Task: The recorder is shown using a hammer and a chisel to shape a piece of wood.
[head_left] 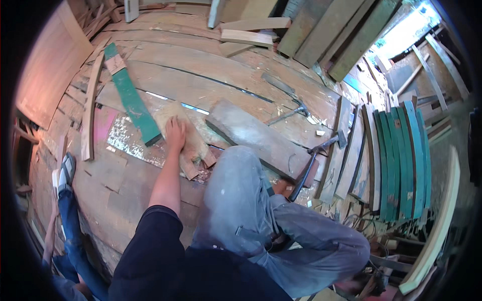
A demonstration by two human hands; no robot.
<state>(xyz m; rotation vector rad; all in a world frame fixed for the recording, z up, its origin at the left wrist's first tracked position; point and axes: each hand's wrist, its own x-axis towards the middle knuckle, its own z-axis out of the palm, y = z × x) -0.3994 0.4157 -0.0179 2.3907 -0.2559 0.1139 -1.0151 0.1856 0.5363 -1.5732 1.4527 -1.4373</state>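
My left hand (175,134) lies over a short pale wooden board (194,142), its fingers bent against the wood near the far end. A second light strip of wood (188,166) shows beside that board, close to my wrist. To the left lies a long green-painted board (131,103) with a bare wood piece (115,63) across its far part. Right of my hand is a thick grey plank (251,133). A hammer with a dark handle (304,176) leans over the plank's near right end. My right hand is out of view.
Another hammer-like tool (300,106) lies beyond the plank. Several curved green boards (401,160) stand in a row at right, beside bare boards (351,155). Tall planks (331,30) lean at the back. Another person's leg (71,210) and sandalled foot are at far left.
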